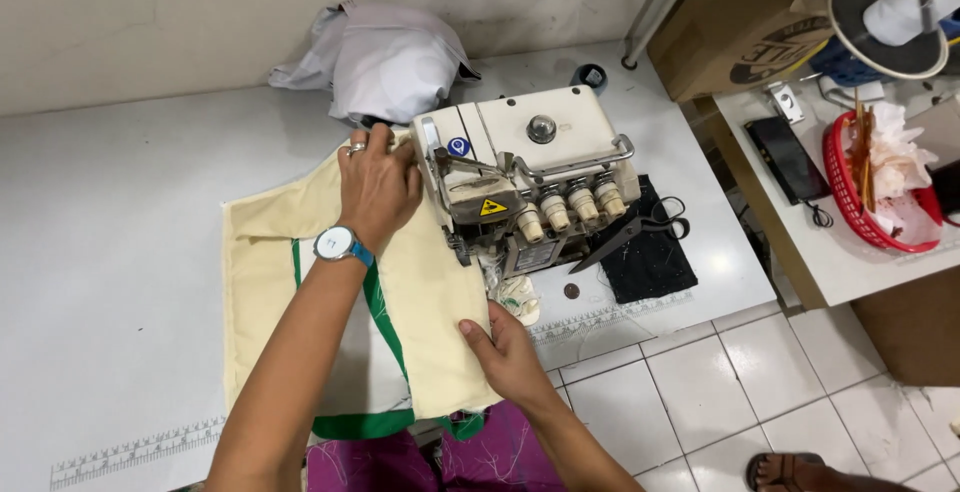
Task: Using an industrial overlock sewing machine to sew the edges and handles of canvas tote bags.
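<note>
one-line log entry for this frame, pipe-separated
left hand: flat on cream fabric beside overlock machine | right hand: pinching fabric's near edge | scissors: on black cloth, untouched

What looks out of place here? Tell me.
Little stands out. The scissors lie open on the black cloth beside the sewing machine, and a crumpled white fabric heap sits behind it.
</note>
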